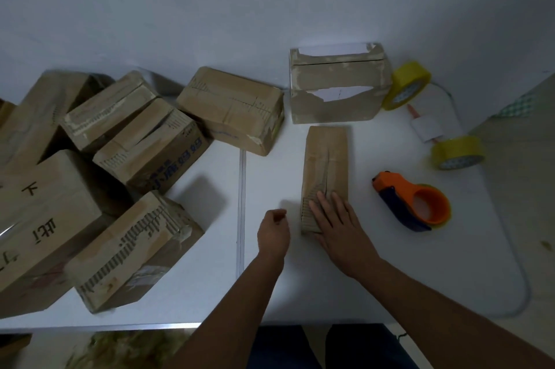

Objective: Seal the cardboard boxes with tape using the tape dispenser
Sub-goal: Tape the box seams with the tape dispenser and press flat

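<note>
Both forearms are bare to the frame's lower edge, with no sleeves, watch or rings showing. The left hand (274, 232) and right hand (341, 229) are ungloved. Dark blue trousers (303, 347) cover the legs.

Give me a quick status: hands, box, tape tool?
Right hand flat on narrow box. Left hand loosely curled, holding nothing. Tape dispenser untouched on table, right of box. Nothing in the way.
</note>
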